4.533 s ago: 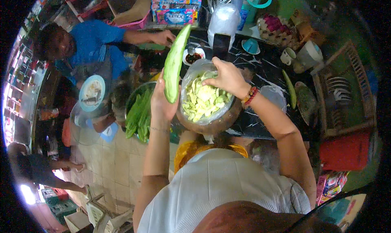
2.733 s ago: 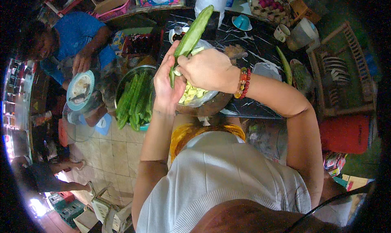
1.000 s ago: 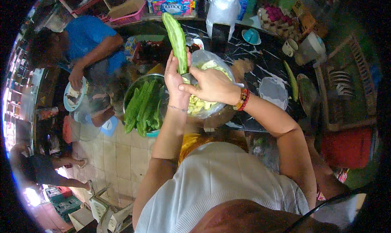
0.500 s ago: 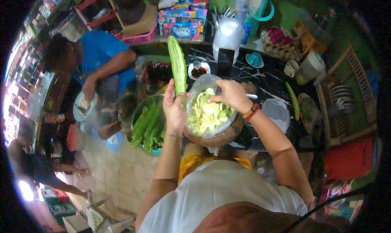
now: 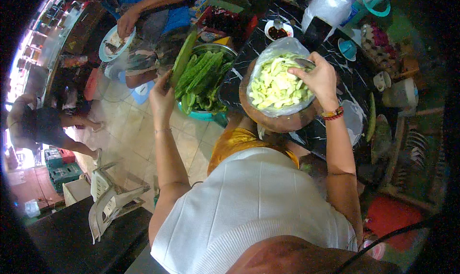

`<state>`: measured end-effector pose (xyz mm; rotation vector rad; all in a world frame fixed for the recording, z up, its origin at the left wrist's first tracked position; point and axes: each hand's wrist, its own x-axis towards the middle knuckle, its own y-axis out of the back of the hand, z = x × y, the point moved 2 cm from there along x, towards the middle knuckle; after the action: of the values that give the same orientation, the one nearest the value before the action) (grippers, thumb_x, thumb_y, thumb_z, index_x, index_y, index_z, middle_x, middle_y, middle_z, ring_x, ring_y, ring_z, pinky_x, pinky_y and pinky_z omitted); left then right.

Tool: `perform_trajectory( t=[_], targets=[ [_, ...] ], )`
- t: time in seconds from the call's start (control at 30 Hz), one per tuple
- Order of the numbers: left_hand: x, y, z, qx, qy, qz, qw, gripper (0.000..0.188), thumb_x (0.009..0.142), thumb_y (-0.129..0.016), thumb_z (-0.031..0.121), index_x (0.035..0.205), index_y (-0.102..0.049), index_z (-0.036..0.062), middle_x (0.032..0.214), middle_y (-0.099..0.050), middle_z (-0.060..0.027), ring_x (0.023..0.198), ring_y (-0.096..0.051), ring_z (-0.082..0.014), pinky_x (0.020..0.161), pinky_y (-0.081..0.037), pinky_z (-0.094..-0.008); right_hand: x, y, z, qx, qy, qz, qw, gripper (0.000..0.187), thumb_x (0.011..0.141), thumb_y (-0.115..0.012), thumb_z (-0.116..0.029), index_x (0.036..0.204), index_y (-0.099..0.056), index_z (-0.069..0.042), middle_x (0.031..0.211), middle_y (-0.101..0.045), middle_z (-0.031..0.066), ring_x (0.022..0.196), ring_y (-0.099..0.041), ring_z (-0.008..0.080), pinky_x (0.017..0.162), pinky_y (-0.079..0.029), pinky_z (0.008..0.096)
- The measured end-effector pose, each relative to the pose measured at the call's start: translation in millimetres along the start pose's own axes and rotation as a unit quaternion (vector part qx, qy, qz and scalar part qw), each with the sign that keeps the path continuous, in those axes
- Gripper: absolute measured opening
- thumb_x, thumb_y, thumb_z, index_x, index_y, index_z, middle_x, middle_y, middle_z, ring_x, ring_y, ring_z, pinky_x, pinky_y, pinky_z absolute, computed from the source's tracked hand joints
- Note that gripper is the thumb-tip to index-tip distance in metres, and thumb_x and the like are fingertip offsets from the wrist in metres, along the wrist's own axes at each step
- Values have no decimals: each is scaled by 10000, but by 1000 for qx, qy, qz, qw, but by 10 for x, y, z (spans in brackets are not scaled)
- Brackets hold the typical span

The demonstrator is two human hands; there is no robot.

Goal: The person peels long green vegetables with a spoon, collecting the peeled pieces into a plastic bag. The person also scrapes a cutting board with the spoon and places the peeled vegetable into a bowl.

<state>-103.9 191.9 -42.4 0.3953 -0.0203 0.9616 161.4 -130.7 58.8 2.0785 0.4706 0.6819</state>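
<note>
My left hand (image 5: 162, 97) is closed round the lower end of a long green gourd (image 5: 184, 58), which tilts up over a teal-rimmed basin (image 5: 201, 115). Several bumpy green gourds (image 5: 203, 75) lie heaped in that basin. On the right, my right hand (image 5: 320, 77) is over the edge of a clear plastic bag (image 5: 282, 112) full of pale green slices (image 5: 277, 85). Its fingers pinch a shiny metal utensil (image 5: 304, 62), whose kind I cannot make out. Beneath the bag is a round wooden board (image 5: 268, 123).
A black marbled table (image 5: 254, 49) carries a dish of dark sauce (image 5: 278, 31), a cup (image 5: 382, 81) and another gourd (image 5: 371, 116). At the left, another person's hand (image 5: 126, 25) is over a plate (image 5: 109, 46). A white plastic chair (image 5: 108, 192) stands on the tiled floor.
My left hand has moved left and lowered the gourd from upright beside the bag to over the basin. My right hand stays by the bag. The view has shifted left.
</note>
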Motion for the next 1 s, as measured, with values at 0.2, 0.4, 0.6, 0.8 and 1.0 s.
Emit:
perform_trajectory(
  t=[0.2,0.4,0.6,0.8,1.0],
  targets=[
    [293,-64,65,311,-184,-66,930,360,753,-559,-78,1048,-716,57,1135,-672,-127,991,-633,-336,919,-470,-350,-102,-4,105,150,-19,84,985,311,749,-796,-226,886,-622,-8,819,-657,112,726,-625,208,684,-491,315],
    [57,-934,259,505,-314,-200,779,312,691,-578,-34,978,-670,44,1036,-666,-108,1028,-570,-324,847,-480,-363,-390,87,313,229,-112,125,959,256,832,-741,-183,988,-637,-10,921,-671,74,838,-607,124,751,-489,271],
    [170,-1179,-516,360,-107,-432,820,282,771,-584,37,1049,-622,9,979,-660,-219,922,-627,-400,794,-507,-468,-617,223,432,191,-57,174,964,247,861,-722,-183,1001,-630,-2,854,-641,-6,769,-548,64,707,-461,229],
    [286,-948,-162,312,-169,-280,892,393,864,-511,34,1249,-586,12,1176,-618,-237,1062,-615,-378,884,-494,-416,-1028,328,892,286,-196,169,923,295,869,-715,-188,1056,-632,24,984,-700,44,895,-619,85,812,-487,250],
    [-16,-1048,269,226,-283,-169,916,409,899,-574,66,1305,-548,20,1368,-503,-209,1264,-482,-362,1035,-407,-433,-1443,525,1425,56,-292,147,943,459,703,-804,-314,977,-640,16,925,-650,243,886,-625,410,797,-505,427]
  ],
)
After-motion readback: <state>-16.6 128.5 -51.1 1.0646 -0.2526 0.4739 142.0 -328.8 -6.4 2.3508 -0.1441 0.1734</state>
